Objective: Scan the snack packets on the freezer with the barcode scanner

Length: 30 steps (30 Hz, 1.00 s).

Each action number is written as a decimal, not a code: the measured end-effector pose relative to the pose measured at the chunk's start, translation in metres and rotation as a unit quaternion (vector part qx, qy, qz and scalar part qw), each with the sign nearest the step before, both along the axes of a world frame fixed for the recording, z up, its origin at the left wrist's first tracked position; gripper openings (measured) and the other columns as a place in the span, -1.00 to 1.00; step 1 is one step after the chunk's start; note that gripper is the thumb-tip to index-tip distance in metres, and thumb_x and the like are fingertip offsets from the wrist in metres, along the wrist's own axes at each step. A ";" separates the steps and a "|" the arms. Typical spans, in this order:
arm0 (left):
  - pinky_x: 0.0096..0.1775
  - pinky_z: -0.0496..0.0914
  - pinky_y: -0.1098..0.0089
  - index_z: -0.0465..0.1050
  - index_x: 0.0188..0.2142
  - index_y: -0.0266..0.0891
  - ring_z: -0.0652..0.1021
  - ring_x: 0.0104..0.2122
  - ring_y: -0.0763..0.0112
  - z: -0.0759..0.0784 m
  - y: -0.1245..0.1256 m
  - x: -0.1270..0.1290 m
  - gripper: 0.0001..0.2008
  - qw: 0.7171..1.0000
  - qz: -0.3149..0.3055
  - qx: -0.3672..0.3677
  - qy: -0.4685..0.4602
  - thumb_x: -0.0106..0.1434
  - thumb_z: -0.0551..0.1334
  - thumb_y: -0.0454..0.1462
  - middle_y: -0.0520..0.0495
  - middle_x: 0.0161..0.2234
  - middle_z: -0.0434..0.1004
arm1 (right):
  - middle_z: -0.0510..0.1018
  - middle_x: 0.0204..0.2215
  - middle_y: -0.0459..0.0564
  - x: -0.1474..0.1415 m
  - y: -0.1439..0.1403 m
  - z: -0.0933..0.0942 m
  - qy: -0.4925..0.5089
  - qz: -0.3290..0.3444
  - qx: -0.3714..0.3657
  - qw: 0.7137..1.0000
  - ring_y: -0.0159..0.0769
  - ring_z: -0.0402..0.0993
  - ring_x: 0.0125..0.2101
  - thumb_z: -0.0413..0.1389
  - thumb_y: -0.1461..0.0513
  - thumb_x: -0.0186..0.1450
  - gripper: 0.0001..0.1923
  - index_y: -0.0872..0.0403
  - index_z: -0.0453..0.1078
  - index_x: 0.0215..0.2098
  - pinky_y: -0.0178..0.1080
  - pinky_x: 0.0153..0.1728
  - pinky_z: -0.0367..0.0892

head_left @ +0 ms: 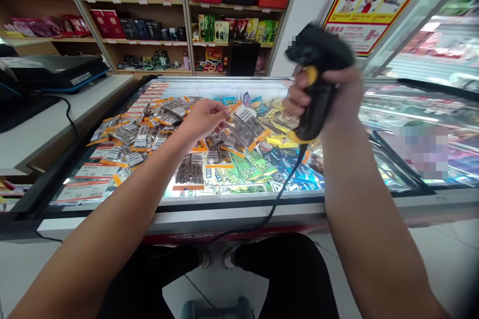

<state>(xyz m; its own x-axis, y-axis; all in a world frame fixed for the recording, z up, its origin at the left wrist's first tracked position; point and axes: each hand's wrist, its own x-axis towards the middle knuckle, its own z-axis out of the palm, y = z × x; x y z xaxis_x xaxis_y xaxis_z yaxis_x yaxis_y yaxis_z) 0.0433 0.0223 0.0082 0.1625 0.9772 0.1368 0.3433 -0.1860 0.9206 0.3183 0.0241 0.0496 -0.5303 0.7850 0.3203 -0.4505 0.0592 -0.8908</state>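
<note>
My right hand (pixel 342 94) is wrapped round the grip of a black and yellow barcode scanner (pixel 318 79), raised above the freezer and slightly blurred. Its black cord (pixel 286 194) hangs down over the front edge. With thumb and fingers pinched, my left hand (pixel 209 118) holds the orange corner of a clear snack packet (pixel 247 127) that bears a white label. Many similar orange-edged packets (pixel 144 132) are heaped on the glass lid to the left and beneath the hand. Green ice-cream wrappers (pixel 245 167), blue wrappers (pixel 295 167) and yellow wrappers (pixel 279 122) show to the right.
The chest freezer's front rim (pixel 239 217) runs just ahead of my knees. At the left stands a white counter (pixel 45 114) with a black machine (pixel 62 72). Shelves of bottles and boxes (pixel 145 27) line the back. A stool (pixel 219 309) is below me.
</note>
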 end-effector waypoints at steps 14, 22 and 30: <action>-0.50 0.30 0.43 0.52 -0.33 -0.25 0.39 -0.59 0.48 0.007 0.029 -0.047 -0.85 0.986 0.147 0.069 -0.028 0.37 0.20 -0.31 0.02 -0.55 0.34 | 0.45 -0.62 0.00 -0.020 0.001 -0.018 -0.444 -0.056 0.105 0.888 -0.28 0.37 -0.62 0.24 0.14 0.30 -0.75 0.03 0.38 -0.50 -0.18 -0.58 0.36; -0.45 0.31 0.40 0.47 -0.34 -0.26 0.36 -0.58 0.52 0.011 0.027 -0.042 -0.87 0.981 0.171 0.078 -0.040 0.37 0.20 -0.36 0.01 -0.50 0.35 | 0.46 -0.59 0.03 -0.018 0.004 -0.021 -0.426 -0.067 0.106 0.896 -0.25 0.38 -0.60 0.23 0.12 0.28 -0.77 0.04 0.40 -0.48 -0.16 -0.55 0.37; -0.17 0.39 0.20 0.49 -0.32 -0.19 0.50 -0.34 0.25 0.003 0.040 -0.072 -0.92 0.944 0.226 0.193 0.143 0.30 0.22 -0.31 -0.11 -0.40 0.51 | 0.60 -0.48 0.03 -0.012 0.017 -0.045 -0.293 -0.300 0.039 0.907 -0.12 0.60 -0.37 0.22 -0.03 0.24 -0.71 0.02 0.48 -0.36 -0.15 -0.33 0.54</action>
<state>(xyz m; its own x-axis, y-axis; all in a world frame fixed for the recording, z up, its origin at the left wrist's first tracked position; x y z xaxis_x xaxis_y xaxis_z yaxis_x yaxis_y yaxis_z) -0.0291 0.0620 0.0112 -0.1759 0.8414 0.5110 0.6920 -0.2635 0.6721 0.3061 0.0414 0.0046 -0.1122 0.9758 0.1880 0.2323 0.2097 -0.9498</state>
